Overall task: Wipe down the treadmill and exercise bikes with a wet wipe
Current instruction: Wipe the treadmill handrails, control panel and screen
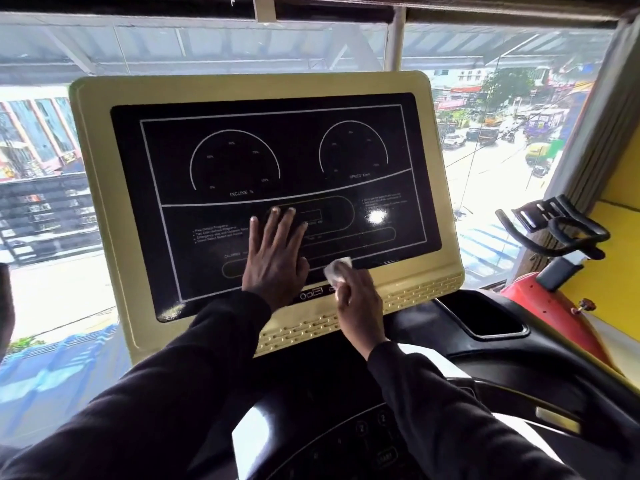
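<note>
The treadmill's black display panel (270,161) in a pale yellow frame (100,202) fills the middle of the head view. My left hand (273,258) lies flat on the lower middle of the panel, fingers straight and spread. Just to its right, my right hand (358,296) grips a crumpled white wet wipe (337,270) and presses it against the panel's lower edge. Both arms wear black sleeves.
Below the display lies the black treadmill console with buttons (374,441) and a cup holder (485,317) at the right. A red exercise bike with black handlebars (561,230) stands at the right against a yellow wall. Large windows lie behind the display.
</note>
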Demonstrator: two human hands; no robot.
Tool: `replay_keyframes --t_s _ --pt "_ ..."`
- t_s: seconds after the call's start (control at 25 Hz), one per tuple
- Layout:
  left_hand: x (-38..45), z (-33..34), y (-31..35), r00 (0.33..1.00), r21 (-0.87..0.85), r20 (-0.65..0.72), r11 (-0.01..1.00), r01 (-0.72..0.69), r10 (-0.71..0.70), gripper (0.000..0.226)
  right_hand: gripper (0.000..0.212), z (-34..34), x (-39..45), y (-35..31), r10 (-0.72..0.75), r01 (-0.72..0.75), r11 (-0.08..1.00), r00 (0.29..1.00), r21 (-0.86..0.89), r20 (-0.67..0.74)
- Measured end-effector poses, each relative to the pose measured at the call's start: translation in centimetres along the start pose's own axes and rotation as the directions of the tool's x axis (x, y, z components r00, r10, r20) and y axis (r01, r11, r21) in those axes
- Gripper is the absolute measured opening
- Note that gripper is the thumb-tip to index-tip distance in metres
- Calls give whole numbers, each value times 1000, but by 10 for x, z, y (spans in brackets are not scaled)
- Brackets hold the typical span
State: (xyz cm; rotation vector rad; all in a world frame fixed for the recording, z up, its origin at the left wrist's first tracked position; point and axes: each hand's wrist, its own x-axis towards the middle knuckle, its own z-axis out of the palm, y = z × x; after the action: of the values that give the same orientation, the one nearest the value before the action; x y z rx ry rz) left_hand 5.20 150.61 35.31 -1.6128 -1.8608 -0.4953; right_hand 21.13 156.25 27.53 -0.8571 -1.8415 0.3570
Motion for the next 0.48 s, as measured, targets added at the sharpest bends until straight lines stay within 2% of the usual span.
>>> replay_keyframes --t_s 0.04,0.08,0.12,0.16,0.24,0.28,0.36,0.4,0.48 --pt "-8 7 7 1000 37 19 999 -13 12 64 29 -1 -1 -1 139 -138 990 989 24 -45" --pt "-14 13 10 1000 81 28 997 -15 12 65 23 1 -4 -5 189 -188 981 981 40 -40" --pt "-16 17 11 1000 120 26 993 -12 9 66 17 6 -11 -10 128 -128 991 992 30 -2" --pt "-16 18 11 1000 144 22 990 -9 5 67 15 10 -20 -13 1 0 1000 998 -3 58" --pt "-14 18 11 1000 159 21 987 -7 3 68 15 10 -30 -5 -176 183 983 973 -34 152" --pt "-14 18 11 1000 160 23 987 -7 4 68 15 8 -28 1 -156 162 986 978 -35 139" --pt "-16 19 12 1000 155 26 988 -3 -1 68 11 3 -26 7 46 -44 998 998 -32 53" --pt "-17 19 13 1000 155 23 988 0 -3 68 10 2 -28 5 100 -99 995 994 -25 48" --pt "-18 19 14 1000 153 18 988 4 -7 68 13 3 -37 -3 -4 6 1000 991 -14 136"
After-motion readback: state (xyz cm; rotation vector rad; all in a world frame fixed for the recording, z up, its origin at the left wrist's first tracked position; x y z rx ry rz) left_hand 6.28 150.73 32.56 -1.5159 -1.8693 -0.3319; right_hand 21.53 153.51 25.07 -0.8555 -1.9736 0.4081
